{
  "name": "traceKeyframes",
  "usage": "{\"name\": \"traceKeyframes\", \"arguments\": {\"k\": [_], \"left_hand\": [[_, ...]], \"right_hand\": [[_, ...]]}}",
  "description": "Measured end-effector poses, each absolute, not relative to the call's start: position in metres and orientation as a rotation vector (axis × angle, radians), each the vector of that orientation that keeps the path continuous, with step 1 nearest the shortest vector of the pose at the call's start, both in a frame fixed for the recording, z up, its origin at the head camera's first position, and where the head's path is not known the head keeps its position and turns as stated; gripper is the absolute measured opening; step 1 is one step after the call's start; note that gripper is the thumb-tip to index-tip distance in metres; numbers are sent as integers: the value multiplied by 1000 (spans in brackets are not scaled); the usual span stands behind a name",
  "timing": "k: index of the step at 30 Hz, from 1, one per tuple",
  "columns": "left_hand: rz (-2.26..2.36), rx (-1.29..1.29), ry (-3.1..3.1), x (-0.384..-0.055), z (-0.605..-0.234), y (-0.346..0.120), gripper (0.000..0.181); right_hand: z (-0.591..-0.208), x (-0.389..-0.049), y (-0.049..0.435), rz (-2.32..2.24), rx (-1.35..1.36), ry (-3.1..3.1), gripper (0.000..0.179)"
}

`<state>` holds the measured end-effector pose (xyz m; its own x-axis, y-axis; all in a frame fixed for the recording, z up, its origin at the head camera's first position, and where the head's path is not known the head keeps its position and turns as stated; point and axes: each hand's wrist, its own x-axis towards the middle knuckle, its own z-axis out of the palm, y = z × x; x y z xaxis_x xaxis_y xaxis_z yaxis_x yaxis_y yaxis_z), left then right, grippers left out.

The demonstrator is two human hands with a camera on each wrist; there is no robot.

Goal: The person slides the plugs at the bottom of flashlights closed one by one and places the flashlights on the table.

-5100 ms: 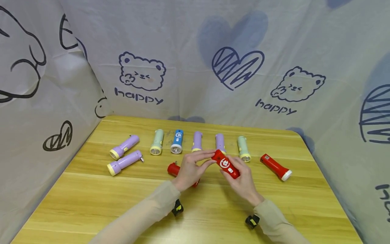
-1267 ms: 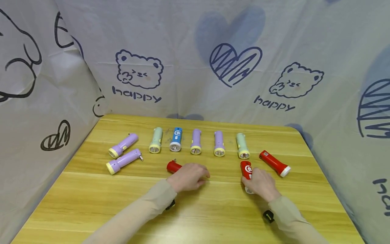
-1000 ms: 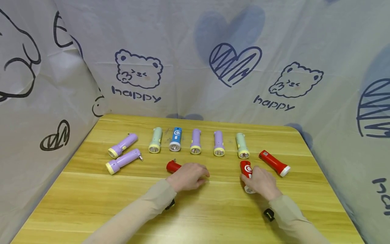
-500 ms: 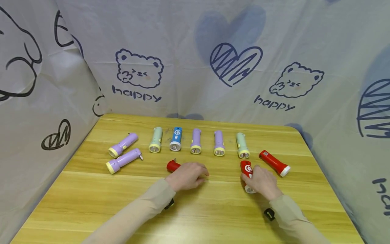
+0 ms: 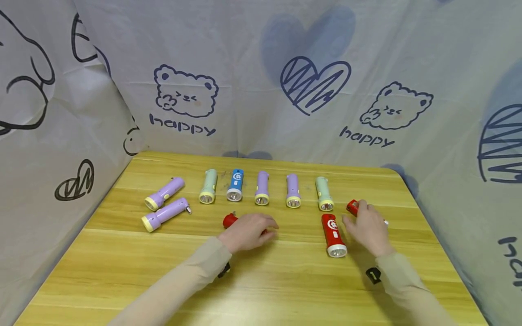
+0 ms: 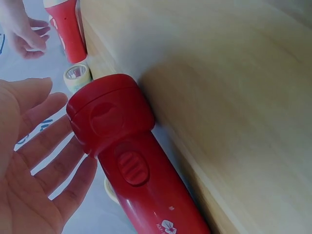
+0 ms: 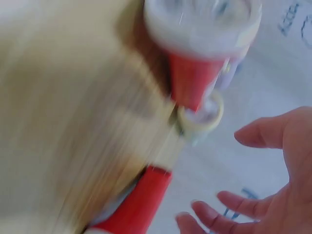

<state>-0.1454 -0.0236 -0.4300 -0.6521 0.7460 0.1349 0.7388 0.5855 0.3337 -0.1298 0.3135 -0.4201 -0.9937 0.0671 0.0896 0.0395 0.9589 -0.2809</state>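
My left hand (image 5: 247, 232) hovers over an all-red flashlight (image 6: 151, 180), hiding most of it in the head view. The left wrist view shows the fingers loosely spread beside its head, not wrapped round it. To the right, a red flashlight with a white rim (image 5: 335, 235) and a white emblem lies on the table, lens toward me. My right hand (image 5: 369, 228) is just right of it, over another red flashlight (image 5: 352, 207) whose middle it covers. In the blurred right wrist view, thumb and fingers stand apart with nothing between them.
Along the back of the wooden table (image 5: 122, 280) lie a green flashlight (image 5: 210, 186), a blue one (image 5: 236, 185), two purple ones (image 5: 262, 188) and another green one (image 5: 324, 194). Two more purple flashlights (image 5: 167, 214) lie at the left. A printed cloth (image 5: 253, 113) hangs behind.
Earlier both hands held the white-rimmed red flashlight up; it was then set down on the right. My right hand has since released it and moved right, over the other red flashlight. The left barely moved recently.
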Motion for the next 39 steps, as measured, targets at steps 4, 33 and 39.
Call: {"name": "traceKeyframes", "arguments": {"k": [4,33,39], "left_hand": [[613,1294,2776,-145,-428,-24,26],[643,1202,2751,-148,-429,-31,30],[662,1183,2758,-150,-430,-35,29]], "right_hand": [[-425,-138,335,428,-65,-3001,62],[-430,-141,364,401,-120,-3225,49],[-429,-137,360,429,-190,-3279,56]]}}
